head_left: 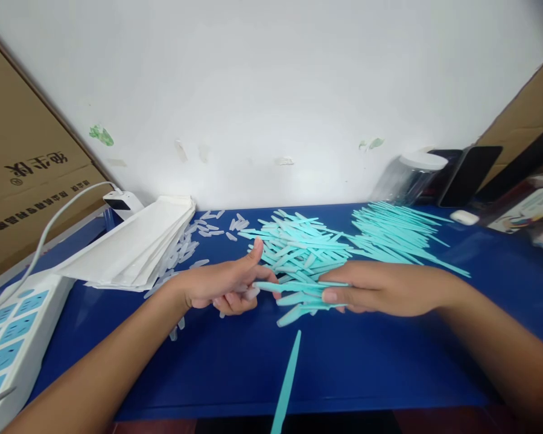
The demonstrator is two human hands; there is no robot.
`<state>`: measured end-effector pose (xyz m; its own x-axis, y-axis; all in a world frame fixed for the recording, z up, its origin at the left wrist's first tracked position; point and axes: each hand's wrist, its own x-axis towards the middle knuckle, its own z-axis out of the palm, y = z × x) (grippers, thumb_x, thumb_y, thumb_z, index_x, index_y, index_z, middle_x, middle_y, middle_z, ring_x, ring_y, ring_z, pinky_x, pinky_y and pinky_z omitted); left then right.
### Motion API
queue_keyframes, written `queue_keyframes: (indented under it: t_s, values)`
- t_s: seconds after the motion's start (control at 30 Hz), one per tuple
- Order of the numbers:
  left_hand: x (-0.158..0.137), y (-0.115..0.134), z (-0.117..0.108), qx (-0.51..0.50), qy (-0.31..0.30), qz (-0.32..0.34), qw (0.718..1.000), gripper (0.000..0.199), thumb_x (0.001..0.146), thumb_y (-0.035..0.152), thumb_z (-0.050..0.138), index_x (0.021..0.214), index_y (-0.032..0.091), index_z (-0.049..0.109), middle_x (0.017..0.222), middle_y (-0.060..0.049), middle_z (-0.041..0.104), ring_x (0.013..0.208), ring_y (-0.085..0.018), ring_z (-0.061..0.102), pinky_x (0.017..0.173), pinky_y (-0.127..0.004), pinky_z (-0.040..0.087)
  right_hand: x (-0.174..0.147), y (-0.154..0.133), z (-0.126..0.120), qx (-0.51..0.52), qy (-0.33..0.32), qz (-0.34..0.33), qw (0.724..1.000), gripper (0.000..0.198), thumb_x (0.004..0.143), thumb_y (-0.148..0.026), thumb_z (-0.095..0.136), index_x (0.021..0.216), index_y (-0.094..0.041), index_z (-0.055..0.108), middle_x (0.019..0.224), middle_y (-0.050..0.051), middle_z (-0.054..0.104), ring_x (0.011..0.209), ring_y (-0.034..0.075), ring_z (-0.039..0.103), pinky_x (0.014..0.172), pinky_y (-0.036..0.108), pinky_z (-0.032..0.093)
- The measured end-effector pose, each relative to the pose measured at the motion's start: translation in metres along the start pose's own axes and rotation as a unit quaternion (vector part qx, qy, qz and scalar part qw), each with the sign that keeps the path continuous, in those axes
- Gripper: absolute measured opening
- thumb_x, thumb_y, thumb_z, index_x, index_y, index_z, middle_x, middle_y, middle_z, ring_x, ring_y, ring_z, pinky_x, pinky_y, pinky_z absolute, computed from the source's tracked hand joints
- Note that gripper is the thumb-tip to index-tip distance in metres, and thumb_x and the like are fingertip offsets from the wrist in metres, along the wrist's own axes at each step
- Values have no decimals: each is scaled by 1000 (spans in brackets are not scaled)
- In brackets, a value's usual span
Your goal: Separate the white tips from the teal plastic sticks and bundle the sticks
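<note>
Nearest the camera, 1 lone flat, tapered turquoise plastic stick (286, 386), slanted over the near edge of the glossy blue desk (208, 374), touched by neither hand. Farther in, mid-desk, 1 small fanned bundle (294, 299) of similar sticks with paler left ends, gripped by the right hand (384, 289), thumb pressed on top. Facing it, the left hand (235, 280), fingers curled round small translucent plastic caps (250, 293), thumb raised clear. Key relation: the uppermost stick (303, 286) of the bundle, long axis running nearly level from right to left, tip pointing straight into the left grip and close against a cap there; body nearer the right hand, tip nearer the left. Seated inside the cap or merely touching: too small to tell. Behind the hands, 1 jumbled turquoise pile (298, 241); right of that, 1 second turquoise heap (393, 235); to the left, loose translucent caps (185, 247) beside long white flat sleeves (127, 241).
</note>
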<state>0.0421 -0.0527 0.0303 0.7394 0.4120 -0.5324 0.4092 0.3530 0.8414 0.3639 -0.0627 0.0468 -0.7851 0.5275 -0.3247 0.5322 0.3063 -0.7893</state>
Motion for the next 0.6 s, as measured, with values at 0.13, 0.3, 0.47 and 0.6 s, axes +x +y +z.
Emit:
queue_keyframes:
  t_s: [0.13,0.3,0.47,0.6]
  values:
    - [-1,1,-3,40,78,58,994,67,100,84,34,99,22,60,56,8,26,49,-11,7,45,-28,9,-3,8,-7,32,30,28,999,49,105,-67,55,93,-20,64,85,3,61,73,17,59,73,31,52]
    - [2,-1,-4,53,60,91,993,64,104,78,32,79,22,51,54,8,24,47,-10,10,45,-28,11,-3,13,-10,47,35,27,998,48,106,-66,54,93,-21,62,80,0,54,70,15,52,75,31,52]
    - [5,-2,2,55,72,108,990,66,105,77,28,73,22,44,59,5,29,48,-10,13,45,-27,11,0,9,-7,50,45,27,997,50,106,-68,52,93,-20,59,81,0,53,69,15,50,72,31,49]
    - [7,-2,8,76,103,110,986,69,104,79,23,72,22,43,58,5,27,49,-11,15,46,-27,16,3,10,-5,48,49,16,998,53,105,-71,51,92,-20,58,83,0,54,70,15,51,72,32,49]
